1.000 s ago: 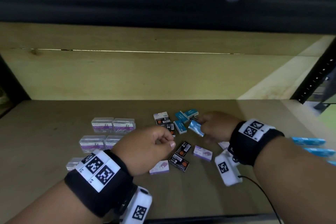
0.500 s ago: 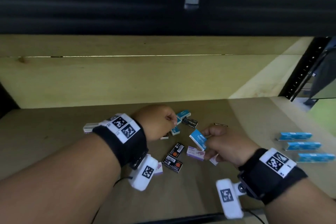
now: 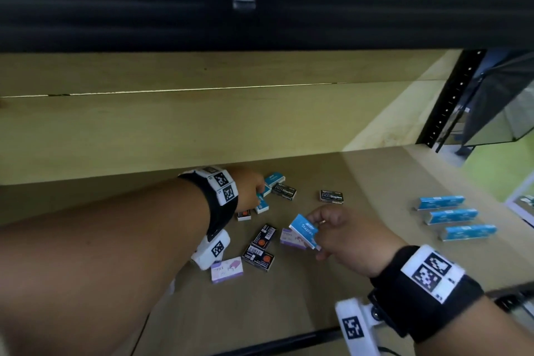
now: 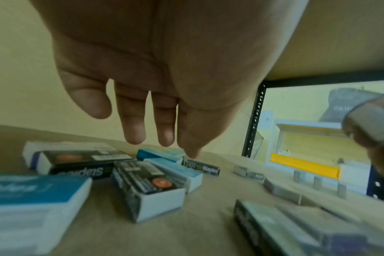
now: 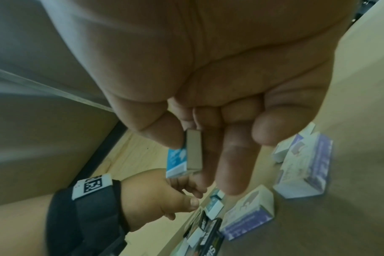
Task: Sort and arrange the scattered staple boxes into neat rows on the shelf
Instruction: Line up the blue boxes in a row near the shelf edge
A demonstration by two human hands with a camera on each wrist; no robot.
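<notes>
Rightward, three blue boxes (image 3: 441,202) (one row) on shelf (image 3: 361,283).

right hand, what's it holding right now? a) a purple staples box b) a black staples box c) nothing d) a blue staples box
d: in the head view the right hand pinches a blue staples box clear of the shelf, and the right wrist view shows the thumb and fingers clamped on its sides; the black and purple boxes all lie on the shelf.
</notes>
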